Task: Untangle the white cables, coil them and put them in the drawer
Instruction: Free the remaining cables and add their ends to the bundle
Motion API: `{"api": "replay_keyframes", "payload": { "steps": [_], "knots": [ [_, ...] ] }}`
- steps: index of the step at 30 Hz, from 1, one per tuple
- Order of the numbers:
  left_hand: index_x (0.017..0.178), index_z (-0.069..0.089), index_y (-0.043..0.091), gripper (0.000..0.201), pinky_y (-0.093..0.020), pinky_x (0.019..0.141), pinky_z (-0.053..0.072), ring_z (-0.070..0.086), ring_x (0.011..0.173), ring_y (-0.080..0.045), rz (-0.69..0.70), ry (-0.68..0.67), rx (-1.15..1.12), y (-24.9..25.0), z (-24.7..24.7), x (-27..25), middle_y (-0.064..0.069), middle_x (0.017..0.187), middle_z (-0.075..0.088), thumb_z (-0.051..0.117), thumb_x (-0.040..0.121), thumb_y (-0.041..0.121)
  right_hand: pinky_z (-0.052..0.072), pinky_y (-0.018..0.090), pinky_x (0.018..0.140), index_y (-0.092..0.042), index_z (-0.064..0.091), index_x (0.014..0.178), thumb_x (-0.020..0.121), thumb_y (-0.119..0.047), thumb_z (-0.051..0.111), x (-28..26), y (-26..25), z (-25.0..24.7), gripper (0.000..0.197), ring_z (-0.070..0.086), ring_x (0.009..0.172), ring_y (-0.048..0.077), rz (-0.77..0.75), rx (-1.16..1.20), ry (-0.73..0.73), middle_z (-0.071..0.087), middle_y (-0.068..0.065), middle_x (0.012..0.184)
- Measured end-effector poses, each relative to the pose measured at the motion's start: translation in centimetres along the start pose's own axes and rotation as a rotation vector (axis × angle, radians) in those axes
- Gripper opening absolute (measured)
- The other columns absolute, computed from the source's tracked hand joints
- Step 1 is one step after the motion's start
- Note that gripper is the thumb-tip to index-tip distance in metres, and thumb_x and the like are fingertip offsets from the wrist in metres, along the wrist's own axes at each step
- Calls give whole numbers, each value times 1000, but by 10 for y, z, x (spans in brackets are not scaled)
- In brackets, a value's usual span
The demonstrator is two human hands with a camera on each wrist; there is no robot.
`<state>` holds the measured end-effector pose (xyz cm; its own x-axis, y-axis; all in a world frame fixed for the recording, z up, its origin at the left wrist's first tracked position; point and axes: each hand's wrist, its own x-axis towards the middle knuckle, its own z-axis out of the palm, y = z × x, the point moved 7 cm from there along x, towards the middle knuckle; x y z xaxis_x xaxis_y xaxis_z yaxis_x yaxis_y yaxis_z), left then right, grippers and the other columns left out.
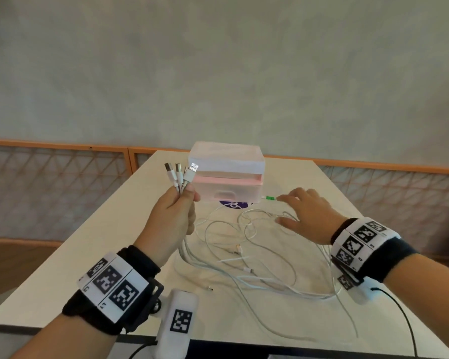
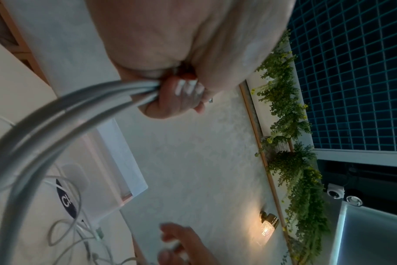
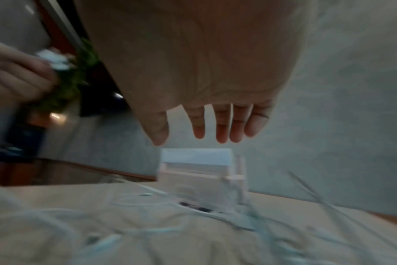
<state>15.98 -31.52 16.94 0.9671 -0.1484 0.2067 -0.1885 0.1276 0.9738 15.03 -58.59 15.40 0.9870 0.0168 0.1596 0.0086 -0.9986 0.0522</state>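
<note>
Several white cables (image 1: 244, 244) lie in a loose tangle on the pale table (image 1: 88, 244). My left hand (image 1: 175, 206) is raised above the table and grips a bunch of their USB plug ends (image 1: 180, 174), which stick up out of the fist; the left wrist view shows the cables (image 2: 79, 105) running out of that fist (image 2: 177, 100). My right hand (image 1: 303, 213) hovers open over the tangle, fingers spread (image 3: 222, 125), holding nothing. A green-tipped connector (image 1: 270, 197) lies just past its fingertips. The small white and pink drawer box (image 1: 228, 174) stands behind, its drawer slightly pulled out.
A purple round sticker (image 1: 233, 204) shows on the table under the drawer box. An orange-framed lattice railing (image 1: 62, 172) runs behind the table. A dark cable (image 1: 399, 314) hangs from my right wrist camera near the table's front edge.
</note>
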Motion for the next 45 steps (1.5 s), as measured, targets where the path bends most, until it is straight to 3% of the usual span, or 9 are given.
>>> {"api": "replay_keyframes", "payload": {
  "steps": [5,8,12,16,20,26,35,39,45],
  "knots": [
    [76,46,14,32,-23,46,18,22,47,-9,36,-57,-153,13,13,-6,9,51,26,36,101,29,31,29,107,-25,41,137,83,-51,60,-23,-129,6,63,43,122,14,-401,404,-340,52,-5,135],
    [75,46,14,32,-23,46,19,22,48,-9,91,-75,-140,24,8,-8,9,52,26,35,101,29,44,28,88,-19,54,118,89,-25,59,-30,-162,19,30,60,92,15,-503,490,-451,68,3,106],
    [74,47,17,31,-21,44,20,22,49,-8,146,14,-44,27,-21,-2,10,51,27,36,101,27,40,25,60,-19,43,89,99,-24,39,-24,-142,16,12,48,57,15,-467,467,-351,52,-6,67],
    [75,47,17,31,-17,40,23,24,45,-6,160,62,-31,26,-34,6,14,48,29,35,102,27,33,29,66,-18,35,88,100,-30,34,-16,-90,4,17,45,72,19,-387,240,-194,44,-13,68],
    [75,47,18,31,-18,41,25,26,45,-7,186,31,-3,30,-22,4,14,47,31,35,102,27,42,35,72,-10,54,92,99,-36,36,-13,-48,-19,32,49,78,24,-374,26,-34,49,-5,75],
    [76,49,19,31,-20,44,26,29,44,-5,232,31,39,34,-8,2,15,45,34,35,102,29,39,31,59,-22,47,59,85,-59,45,-9,-13,-45,45,46,61,17,-268,-40,35,43,-6,61],
    [75,50,20,31,-21,45,22,26,47,-6,229,25,72,36,-3,2,14,47,33,36,101,30,44,19,62,-22,63,79,84,-35,66,-16,-28,-6,14,65,53,8,-136,353,-273,58,-5,49],
    [76,50,20,31,-24,46,21,25,48,-7,234,16,113,34,-3,0,13,49,32,36,101,30,32,20,55,-24,65,83,79,-46,66,-12,-32,2,22,46,57,8,-144,238,-199,47,-9,55],
    [78,51,17,29,-19,43,22,25,44,-5,178,-15,141,22,3,0,11,51,30,37,101,30,43,19,47,-15,62,103,86,-28,65,-20,-38,5,22,56,42,8,-45,764,-413,67,0,67]
  ]
}}
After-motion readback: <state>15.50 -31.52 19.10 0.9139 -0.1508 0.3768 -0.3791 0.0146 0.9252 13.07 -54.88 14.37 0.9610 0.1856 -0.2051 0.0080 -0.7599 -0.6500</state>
